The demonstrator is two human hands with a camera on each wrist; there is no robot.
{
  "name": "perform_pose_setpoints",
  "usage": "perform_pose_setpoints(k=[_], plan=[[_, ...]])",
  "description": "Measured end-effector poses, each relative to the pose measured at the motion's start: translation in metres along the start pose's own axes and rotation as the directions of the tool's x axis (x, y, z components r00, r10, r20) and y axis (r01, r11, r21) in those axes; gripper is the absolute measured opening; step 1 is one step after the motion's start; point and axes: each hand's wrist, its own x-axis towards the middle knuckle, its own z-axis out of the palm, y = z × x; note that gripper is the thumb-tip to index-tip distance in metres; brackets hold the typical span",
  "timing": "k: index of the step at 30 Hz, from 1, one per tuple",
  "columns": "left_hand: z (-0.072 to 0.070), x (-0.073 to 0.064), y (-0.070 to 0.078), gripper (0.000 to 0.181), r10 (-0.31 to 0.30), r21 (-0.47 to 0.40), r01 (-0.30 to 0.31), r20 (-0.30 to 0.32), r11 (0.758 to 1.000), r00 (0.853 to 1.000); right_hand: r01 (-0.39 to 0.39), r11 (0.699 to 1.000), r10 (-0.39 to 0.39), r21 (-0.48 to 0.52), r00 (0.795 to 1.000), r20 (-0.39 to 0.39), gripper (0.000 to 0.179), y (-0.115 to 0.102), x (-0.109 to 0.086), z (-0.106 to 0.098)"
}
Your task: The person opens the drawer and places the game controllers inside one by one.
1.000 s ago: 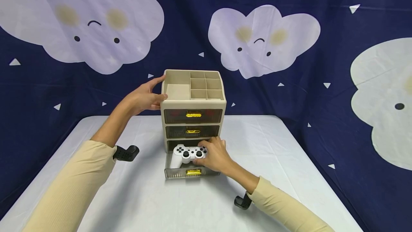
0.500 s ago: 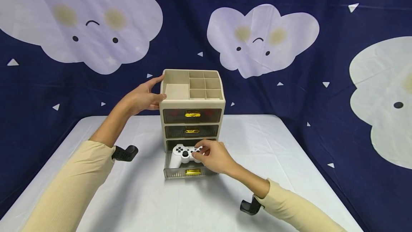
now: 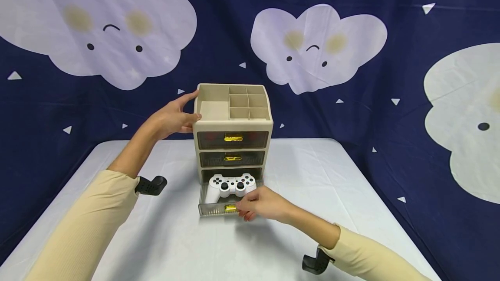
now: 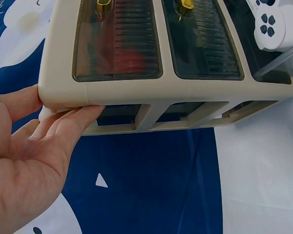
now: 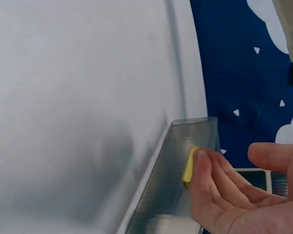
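Observation:
A beige desktop drawer organizer (image 3: 234,124) stands at the back of the table, its bottom drawer (image 3: 211,210) pulled out. Inside that drawer lies a white game controller (image 3: 213,192), sticks upward. My left hand (image 3: 172,120) holds the organizer's upper left side, thumb at the top edge and fingers along the side wall (image 4: 185,90). At the drawer front, my right hand (image 3: 263,205) has its fingertips by the yellow handle (image 5: 189,168); its thumb stays apart and it holds nothing. Whether the fingertips touch the handle I cannot tell.
Two upper drawers, the top one (image 3: 211,141) and the middle one (image 3: 211,159), are closed, with dark see-through fronts. Divided compartments (image 3: 249,101) form the organizer's top. A white cloth covers the table (image 3: 312,177), and a dark blue cloud-print curtain (image 3: 226,55) hangs behind.
The right hand has left the controller and come down toward the viewer to the drawer's handle. The controller stays in the drawer. The left hand has kept its place on the organizer.

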Motion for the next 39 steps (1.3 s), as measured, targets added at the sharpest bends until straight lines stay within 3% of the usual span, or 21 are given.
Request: perform_pose_setpoints(k=[5, 12, 21, 30, 39], plan=[[0.0, -0.001, 0.001, 0.083, 0.001, 0.0, -0.001, 0.002, 1.0, 1.0, -0.075, 0.996, 0.073, 0.054, 0.997, 0.039, 0.034, 0.013, -0.003, 0.0], [0.0, 0.001, 0.0, 0.083, -0.004, -0.006, 0.004, -0.002, 1.0, 1.0, -0.121, 0.983, 0.115, 0.137, 0.992, 0.052, 0.036, 0.031, 0.002, 0.006], [0.001, 0.002, -0.002, 0.084, 0.0, -0.027, 0.0, 0.007, 1.0, 1.0, -0.087, 0.969, 0.1, 0.233, 0.994, -0.043, 0.037, 0.04, 0.009, 0.02], [0.001, 0.002, -0.001, 0.084, -0.011, -0.024, 0.011, 0.003, 1.0, 1.0, -0.058, 0.967, 0.103, 0.247, 0.98, -0.172, 0.035, 0.038, 0.014, 0.024], [0.001, 0.001, -0.001, 0.083, -0.009, -0.003, 0.009, -0.004, 1.0, 1.0, -0.029, 0.963, 0.095, 0.269, 0.968, -0.234, 0.031, 0.037, 0.031, 0.023]])
